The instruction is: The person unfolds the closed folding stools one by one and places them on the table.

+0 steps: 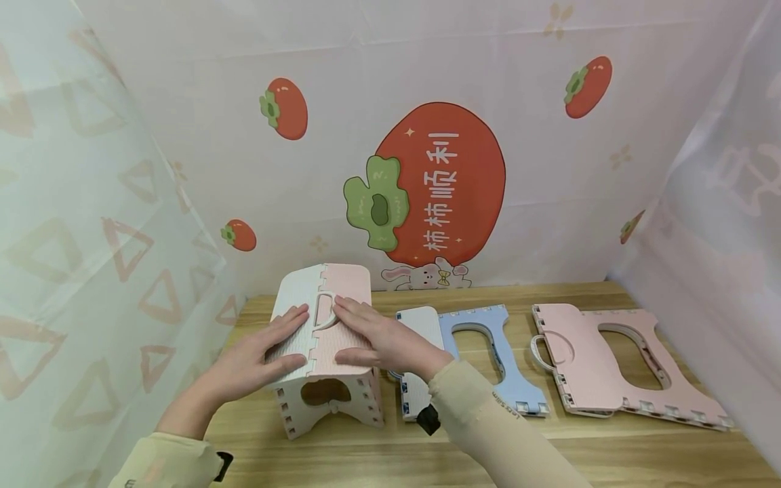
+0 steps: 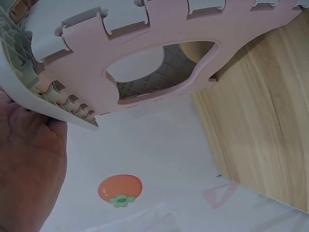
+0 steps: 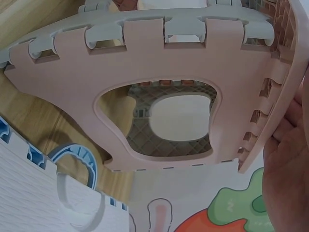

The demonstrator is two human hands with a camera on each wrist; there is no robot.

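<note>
A folding step stool stands unfolded on the table, one half of its top white and the other pink. A small white carry handle lies at the middle seam. My left hand rests on the white half with fingers and thumb spread straight. On the pink half lies my right hand, its fingertips right at the handle. Both wrist views look at the stool from the sides, where its pink side panel has a large rounded cutout. In the left wrist view, my hand is against the edge of the top.
Right of the stool, a blue and white folded stool lies flat on the wooden table, partly behind my right forearm. Farther right lies a pink folded stool with a loop handle. A printed cloth hangs behind and along both sides.
</note>
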